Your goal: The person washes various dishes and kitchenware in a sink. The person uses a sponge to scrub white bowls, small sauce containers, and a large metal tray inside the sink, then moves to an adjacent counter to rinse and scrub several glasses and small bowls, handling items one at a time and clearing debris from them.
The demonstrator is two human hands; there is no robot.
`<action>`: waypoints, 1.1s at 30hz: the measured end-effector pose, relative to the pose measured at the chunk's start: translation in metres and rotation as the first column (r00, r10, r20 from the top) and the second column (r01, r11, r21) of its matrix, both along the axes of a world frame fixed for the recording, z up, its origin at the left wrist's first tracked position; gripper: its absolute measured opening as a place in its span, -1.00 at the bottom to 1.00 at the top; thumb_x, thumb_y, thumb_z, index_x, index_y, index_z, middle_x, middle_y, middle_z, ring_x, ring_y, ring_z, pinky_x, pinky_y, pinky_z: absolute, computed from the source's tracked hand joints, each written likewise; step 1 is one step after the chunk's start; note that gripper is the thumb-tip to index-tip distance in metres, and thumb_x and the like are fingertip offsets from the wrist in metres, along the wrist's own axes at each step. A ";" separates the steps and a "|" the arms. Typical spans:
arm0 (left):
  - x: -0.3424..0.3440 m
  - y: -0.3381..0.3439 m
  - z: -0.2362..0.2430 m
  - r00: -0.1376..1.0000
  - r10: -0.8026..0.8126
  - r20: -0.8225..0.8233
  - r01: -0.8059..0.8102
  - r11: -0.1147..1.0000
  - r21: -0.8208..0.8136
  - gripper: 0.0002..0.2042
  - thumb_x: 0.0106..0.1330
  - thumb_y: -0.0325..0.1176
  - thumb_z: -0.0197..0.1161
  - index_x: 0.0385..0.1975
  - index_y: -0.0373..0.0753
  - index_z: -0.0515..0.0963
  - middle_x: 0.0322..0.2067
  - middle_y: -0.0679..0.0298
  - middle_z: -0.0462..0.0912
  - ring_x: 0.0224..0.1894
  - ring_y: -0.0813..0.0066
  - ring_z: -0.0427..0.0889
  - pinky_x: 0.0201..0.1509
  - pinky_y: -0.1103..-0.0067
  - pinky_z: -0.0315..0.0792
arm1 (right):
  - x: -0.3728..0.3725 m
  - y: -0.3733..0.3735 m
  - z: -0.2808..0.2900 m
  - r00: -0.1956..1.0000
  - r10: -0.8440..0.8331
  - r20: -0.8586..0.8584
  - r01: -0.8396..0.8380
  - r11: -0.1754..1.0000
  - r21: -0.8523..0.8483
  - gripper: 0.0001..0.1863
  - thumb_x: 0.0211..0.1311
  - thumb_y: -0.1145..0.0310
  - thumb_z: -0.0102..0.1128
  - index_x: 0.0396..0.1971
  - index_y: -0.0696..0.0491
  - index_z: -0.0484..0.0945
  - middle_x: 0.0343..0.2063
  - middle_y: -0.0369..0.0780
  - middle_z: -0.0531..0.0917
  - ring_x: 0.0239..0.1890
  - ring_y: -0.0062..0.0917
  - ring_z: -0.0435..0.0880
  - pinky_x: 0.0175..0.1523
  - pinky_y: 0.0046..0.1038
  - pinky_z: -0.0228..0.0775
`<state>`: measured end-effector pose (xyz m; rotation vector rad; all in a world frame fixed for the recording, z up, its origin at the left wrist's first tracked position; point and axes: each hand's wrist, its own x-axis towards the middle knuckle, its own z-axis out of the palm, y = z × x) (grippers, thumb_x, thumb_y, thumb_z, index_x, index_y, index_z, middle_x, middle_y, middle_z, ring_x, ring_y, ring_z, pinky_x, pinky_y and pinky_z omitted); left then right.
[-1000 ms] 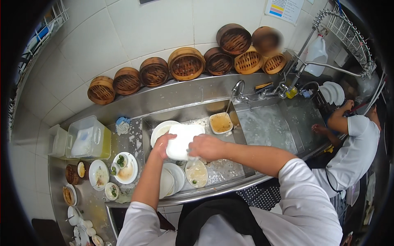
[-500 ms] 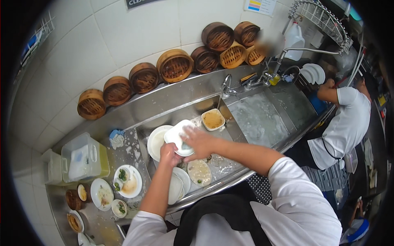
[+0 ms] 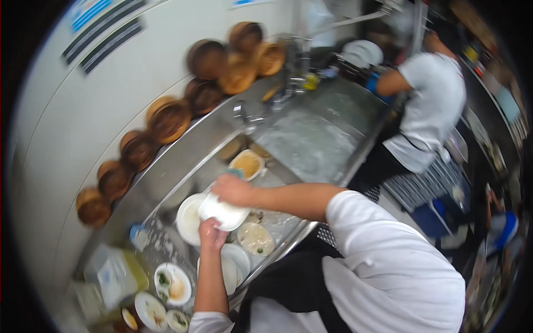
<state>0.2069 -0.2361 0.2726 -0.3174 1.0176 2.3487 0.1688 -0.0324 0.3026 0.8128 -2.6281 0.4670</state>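
Over the left sink basin I hold a white square dish [image 3: 225, 214], tilted. My left hand [image 3: 212, 235] grips its near edge, the thumb on the rim. My right hand [image 3: 234, 190] is closed at its far edge, on a blurred blue-green scouring pad [image 3: 236, 173] that shows past the fingers. Under the dish, a white round plate [image 3: 187, 222] sits to the left. An oval plate [image 3: 256, 240] with cloudy liquid and a green bit lies to the right, and stacked white plates [image 3: 236, 261] are nearer me. A square bowl [image 3: 247, 165] of brownish liquid stands beyond my right hand.
Bamboo steamers [image 3: 168, 119] line the wall ledge. A basin of cloudy water [image 3: 311, 147] lies to the right, where a co-worker [image 3: 433, 94] stands. Dirty plates [image 3: 150, 312], a plastic tub [image 3: 119, 272] and a blue-white cloth [image 3: 139, 236] are on the left counter.
The view has swung to the right, blurring the picture. My right hand has moved from the dish's inner face to its far edge; my left hand still holds the dish.
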 end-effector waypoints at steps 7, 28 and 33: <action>-0.026 0.042 -0.086 0.975 -0.220 0.009 0.220 0.975 -0.028 -0.60 -0.17 -0.55 0.09 -0.21 -0.31 0.54 -0.24 0.17 0.62 -0.08 0.11 0.68 0.09 0.23 0.65 | 0.023 0.046 -0.031 0.966 -0.121 0.228 0.155 0.978 -0.140 -0.71 0.29 0.19 0.11 -0.28 0.06 0.71 -0.26 -0.02 0.70 -0.11 -0.04 0.71 -0.01 -0.02 0.56; -0.020 0.217 -0.125 0.881 -0.464 0.090 0.466 0.823 -0.324 -0.34 -0.06 -0.51 0.03 0.21 -0.47 0.43 0.10 -0.01 0.61 0.13 0.01 0.66 0.18 0.13 0.68 | 0.146 0.165 -0.091 0.821 -0.276 0.500 0.391 0.910 -0.140 -0.46 0.30 0.15 0.10 0.18 0.16 0.59 0.45 0.13 0.26 0.48 0.10 0.27 0.51 0.11 0.10; -0.012 0.173 -0.096 0.814 -0.573 -0.101 0.471 0.751 -0.463 -0.43 -0.04 -0.47 0.10 0.11 -0.44 0.48 0.06 -0.02 0.60 0.13 -0.08 0.64 0.14 0.03 0.67 | 0.123 0.207 -0.071 0.830 -0.245 0.501 0.233 0.968 0.088 -0.64 0.28 0.16 0.13 -0.08 0.06 0.69 0.01 0.00 0.65 0.18 -0.01 0.57 0.27 0.08 0.37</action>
